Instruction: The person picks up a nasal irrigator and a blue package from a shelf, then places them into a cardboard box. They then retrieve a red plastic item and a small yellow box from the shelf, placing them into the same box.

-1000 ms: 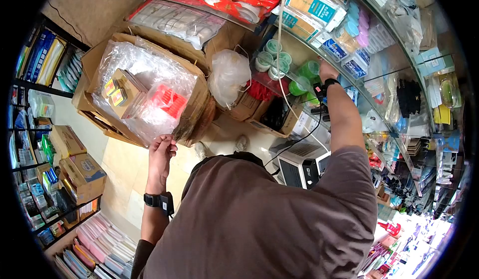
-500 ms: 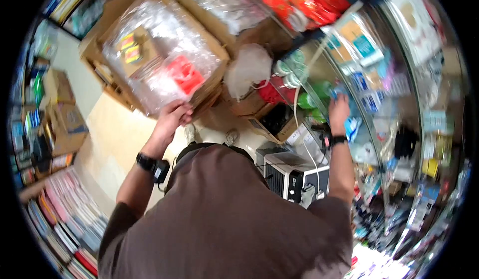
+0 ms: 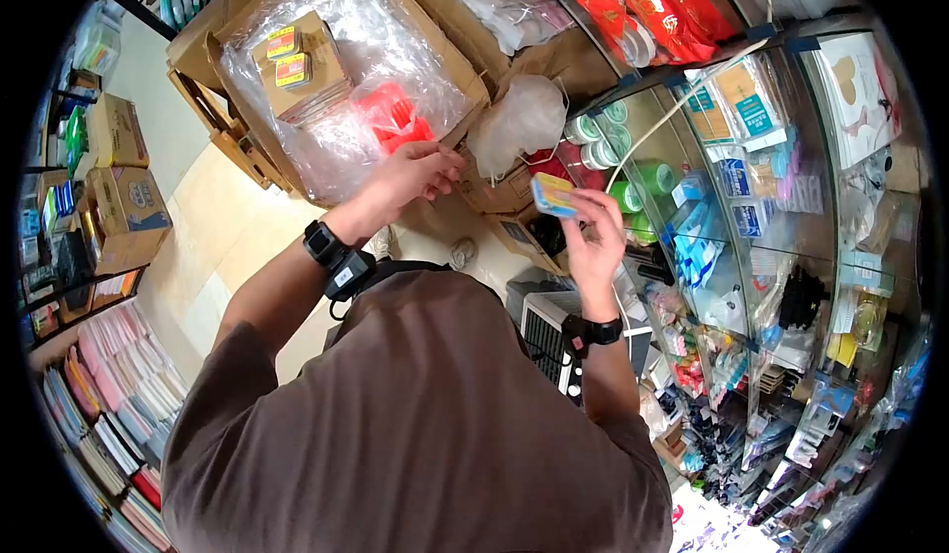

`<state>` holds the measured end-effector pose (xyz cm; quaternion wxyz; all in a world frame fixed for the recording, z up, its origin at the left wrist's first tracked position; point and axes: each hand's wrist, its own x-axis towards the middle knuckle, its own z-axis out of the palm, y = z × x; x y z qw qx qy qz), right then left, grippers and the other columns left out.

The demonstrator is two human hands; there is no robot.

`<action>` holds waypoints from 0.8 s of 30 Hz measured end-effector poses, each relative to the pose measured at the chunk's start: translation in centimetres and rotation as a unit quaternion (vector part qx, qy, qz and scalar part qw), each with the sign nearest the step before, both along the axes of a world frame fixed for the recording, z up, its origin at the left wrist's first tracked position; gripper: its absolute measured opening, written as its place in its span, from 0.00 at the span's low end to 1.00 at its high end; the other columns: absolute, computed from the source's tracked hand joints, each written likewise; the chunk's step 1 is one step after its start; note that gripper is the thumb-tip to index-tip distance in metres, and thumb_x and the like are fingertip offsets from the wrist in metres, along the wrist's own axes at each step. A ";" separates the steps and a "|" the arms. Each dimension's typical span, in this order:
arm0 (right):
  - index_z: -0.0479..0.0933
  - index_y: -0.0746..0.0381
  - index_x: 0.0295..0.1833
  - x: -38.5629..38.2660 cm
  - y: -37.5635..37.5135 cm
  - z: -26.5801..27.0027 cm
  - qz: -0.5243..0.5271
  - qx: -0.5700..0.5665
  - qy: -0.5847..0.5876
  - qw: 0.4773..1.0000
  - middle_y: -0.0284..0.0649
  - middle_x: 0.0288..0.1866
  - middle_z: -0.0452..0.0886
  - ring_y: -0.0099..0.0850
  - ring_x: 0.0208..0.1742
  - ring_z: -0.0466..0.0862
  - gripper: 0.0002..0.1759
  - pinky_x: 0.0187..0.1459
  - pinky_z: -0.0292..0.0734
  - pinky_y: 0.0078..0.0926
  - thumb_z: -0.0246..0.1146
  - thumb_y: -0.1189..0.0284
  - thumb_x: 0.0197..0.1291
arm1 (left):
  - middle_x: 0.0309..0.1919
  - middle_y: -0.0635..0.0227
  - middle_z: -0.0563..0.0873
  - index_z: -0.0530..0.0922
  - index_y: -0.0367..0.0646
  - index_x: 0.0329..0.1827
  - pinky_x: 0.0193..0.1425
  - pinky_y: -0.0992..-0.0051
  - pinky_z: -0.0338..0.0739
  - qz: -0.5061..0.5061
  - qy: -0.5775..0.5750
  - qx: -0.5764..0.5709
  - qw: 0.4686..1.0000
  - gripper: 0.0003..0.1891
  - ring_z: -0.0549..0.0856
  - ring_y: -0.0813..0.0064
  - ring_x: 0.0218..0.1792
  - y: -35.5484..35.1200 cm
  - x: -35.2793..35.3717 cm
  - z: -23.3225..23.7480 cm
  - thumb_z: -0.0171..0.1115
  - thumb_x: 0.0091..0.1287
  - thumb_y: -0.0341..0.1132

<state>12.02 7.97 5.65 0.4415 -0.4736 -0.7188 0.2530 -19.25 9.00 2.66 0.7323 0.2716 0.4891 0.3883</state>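
Note:
In front of my right hand (image 3: 596, 247), a small flat yellow-and-blue pack (image 3: 554, 197) is pinched between thumb and fingers, in front of the glass shelves. My left hand (image 3: 415, 177) hovers by the near rim of the cardboard box, its fingers loosely curled and slightly apart, with nothing visible in them. Just beyond it, a red plastic-wrapped item (image 3: 393, 116) lies on clear plastic bags (image 3: 336, 163). Two small yellow-and-orange packs (image 3: 292, 70) rest on a stack of brown cardboard (image 3: 314, 90) inside the same box.
Glass shelves (image 3: 682, 128) full of goods curve along the right, with green-lidded tubs (image 3: 652, 179) nearby. A white cable (image 3: 682, 105) crosses them. The large cardboard box (image 3: 465, 69) stands ahead. A computer tower (image 3: 549, 336) sits by my right side; books (image 3: 124, 434) line the left.
My right hand has come back from the glass shelf, moving left with the yellow-and-blue pack. My left hand has moved right and slightly forward, its fingers loosened. The view has shifted a little.

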 end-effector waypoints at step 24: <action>0.83 0.69 0.45 -13.8 -0.6 0.8 0.099 0.079 -0.027 0.992 0.48 0.53 0.84 0.42 0.52 0.86 0.18 0.55 0.85 0.33 0.62 0.94 0.48 | 0.33 0.75 0.88 0.86 0.40 0.46 0.35 0.85 0.74 -0.128 -0.049 0.113 0.984 0.09 0.85 0.87 0.31 -1.3 -5.7 1.9 0.67 0.71 0.37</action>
